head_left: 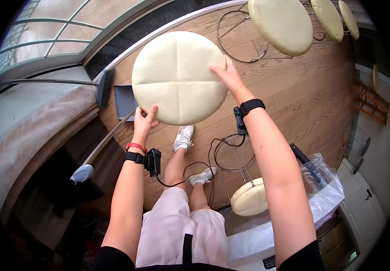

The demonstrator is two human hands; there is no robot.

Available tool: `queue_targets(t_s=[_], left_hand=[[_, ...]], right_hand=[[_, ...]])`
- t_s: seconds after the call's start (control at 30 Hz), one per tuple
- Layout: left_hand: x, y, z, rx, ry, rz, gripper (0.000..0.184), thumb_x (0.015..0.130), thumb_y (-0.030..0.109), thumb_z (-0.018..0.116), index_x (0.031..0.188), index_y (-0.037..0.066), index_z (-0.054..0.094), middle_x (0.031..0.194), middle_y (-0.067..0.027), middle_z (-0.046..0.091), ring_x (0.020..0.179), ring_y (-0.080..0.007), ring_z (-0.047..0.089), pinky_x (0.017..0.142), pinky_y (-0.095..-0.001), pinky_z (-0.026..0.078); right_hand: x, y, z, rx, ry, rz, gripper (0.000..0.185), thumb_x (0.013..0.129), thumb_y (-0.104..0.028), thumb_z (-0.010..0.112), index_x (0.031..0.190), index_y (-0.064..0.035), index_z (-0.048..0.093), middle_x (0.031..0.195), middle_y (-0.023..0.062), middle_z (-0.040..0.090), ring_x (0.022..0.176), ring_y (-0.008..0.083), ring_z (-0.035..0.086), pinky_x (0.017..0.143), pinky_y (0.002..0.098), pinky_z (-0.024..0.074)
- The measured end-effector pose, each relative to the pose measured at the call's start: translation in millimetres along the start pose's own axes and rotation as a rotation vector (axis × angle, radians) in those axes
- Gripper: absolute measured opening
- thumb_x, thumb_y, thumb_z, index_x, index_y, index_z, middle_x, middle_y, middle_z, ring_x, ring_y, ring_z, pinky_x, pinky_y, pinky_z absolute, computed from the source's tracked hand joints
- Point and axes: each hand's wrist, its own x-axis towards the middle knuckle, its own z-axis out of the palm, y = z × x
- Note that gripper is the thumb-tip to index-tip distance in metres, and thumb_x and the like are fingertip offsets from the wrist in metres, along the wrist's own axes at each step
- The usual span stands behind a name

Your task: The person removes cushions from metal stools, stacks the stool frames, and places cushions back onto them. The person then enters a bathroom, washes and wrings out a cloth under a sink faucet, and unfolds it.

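A round cream cushioned stool seat [177, 77], with crossing seams on its top, is held up in front of me. My left hand [144, 122] grips its lower left edge, thumb on the top face and fingers underneath. At the right edge my right hand [229, 77] holds it, the thumb over the top and the other fingers mostly hidden behind the rim. Whatever is under the seat is hidden.
More round stools [281, 25] stand at the upper right. A stool with a cream seat [250, 198] is by my right forearm. A broom [102, 88] and grey dustpan [123, 101] lie left. Plastic wrapping [323, 185] is at the right. Cables hang from my wrists.
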Motion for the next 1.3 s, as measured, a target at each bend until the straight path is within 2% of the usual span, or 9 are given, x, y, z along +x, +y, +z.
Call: queue_targets(t_s=[0.1,0.13,0.23,0.37,0.77,0.83,1.03,1.17,1.3], left_hand=[[1.4,-19.0,24.7,-0.024,0.387,-0.188,0.088,0.071,0.052,0.063,0.13,0.002,0.022,0.127,-0.0212,0.031,0.115,-0.0329,0.038,0.088,-0.0557,0.035],[-11.3,-18.2,38.7,-0.221,0.244,-0.257,0.104,0.066,0.058,0.064,0.132,-0.001,0.011,0.132,-0.0264,0.02,0.122,-0.0402,0.024,0.093,-0.0617,0.021],[-22.8,-14.4,71.8,-0.79,-0.299,-0.341,0.081,0.076,0.042,0.061,0.13,0.0,0.018,0.131,-0.0246,0.023,0.121,-0.0432,0.024,0.093,-0.0582,0.029],[-3.1,6.1,81.6,-0.723,-0.227,-0.331,0.055,0.082,0.022,0.057,0.124,0.0,0.029,0.129,-0.0195,0.031,0.119,-0.0366,0.031,0.094,-0.0562,0.031],[42.5,78.4,128.1,-0.743,-0.503,-0.128,0.061,0.084,0.022,0.053,0.126,-0.006,0.019,0.131,-0.0254,0.024,0.116,-0.0409,0.035,0.095,-0.0486,0.036],[27.9,37.4,147.0,-0.457,-0.071,-0.039,0.055,0.084,0.023,0.051,0.124,-0.005,0.024,0.129,-0.024,0.029,0.115,-0.0384,0.038,0.092,-0.0453,0.04],[-98.6,-134.2,222.3,0.459,-0.36,-0.143,0.033,0.084,0.025,0.052,0.109,0.003,0.049,0.103,-0.0102,0.055,0.09,-0.0177,0.054,0.071,-0.0286,0.048],[-211.0,-218.0,296.7,0.765,-0.654,0.449,0.045,0.078,0.034,0.061,0.106,0.0,0.052,0.087,-0.0137,0.058,0.083,-0.0276,0.057,0.076,-0.0344,0.045],[-275.9,-223.5,350.0,1.041,-0.74,0.428,0.067,0.072,0.048,0.061,0.119,0.003,0.043,0.115,-0.021,0.04,0.104,-0.0343,0.043,0.09,-0.0389,0.036]], right_hand=[[-32.4,-4.4,-9.1,-0.083,0.141,-0.045,0.071,0.074,-0.03,0.062,0.128,0.0019,0.029,0.131,0.0232,0.03,0.12,0.0314,0.032,0.097,0.0362,0.0304],[-51.8,0.6,-12.8,0.014,0.225,-0.037,0.067,0.075,-0.027,0.061,0.128,0.0007,0.03,0.128,0.0227,0.035,0.119,0.0306,0.035,0.097,0.0358,0.0306],[-152.3,0.1,-38.0,0.079,0.359,0.066,0.054,0.079,-0.013,0.057,0.127,-0.0038,0.035,0.121,0.0163,0.045,0.111,0.0247,0.045,0.09,0.0348,0.0359],[-314.7,32.4,-58.8,-0.033,0.352,0.285,0.043,0.078,-0.004,0.055,0.119,-0.002,0.042,0.111,0.013,0.052,0.099,0.0204,0.051,0.079,0.0291,0.0428],[-627.9,88.5,-34.0,0.282,0.558,0.979,0.019,0.078,-0.006,0.057,0.097,-0.0016,0.055,0.091,0.0055,0.058,0.073,0.0093,0.054,0.06,0.0202,0.0437],[-638.7,90.4,-33.7,0.369,0.649,1.009,0.016,0.079,-0.007,0.058,0.094,-0.0021,0.057,0.085,0.0036,0.059,0.07,0.0091,0.054,0.06,0.0202,0.0436],[-688.7,170.8,-49.3,0.36,0.874,1.021,0.018,0.08,-0.007,0.056,0.098,-0.0027,0.055,0.089,0.0055,0.059,0.08,0.0136,0.056,0.071,0.0229,0.0439],[-693.2,240.1,-89.3,0.577,1.197,1.221,0.055,0.081,-0.038,0.054,0.122,-0.0054,0.037,0.12,0.0124,0.044,0.11,0.0209,0.041,0.09,0.0377,0.0351],[-670.7,292.1,-126.0,0.943,1.23,1.287,0.083,0.072,-0.066,0.047,0.132,-0.0125,0.025,0.136,0.0129,0.023,0.126,0.031,0.017,0.096,0.0555,0.0168]])
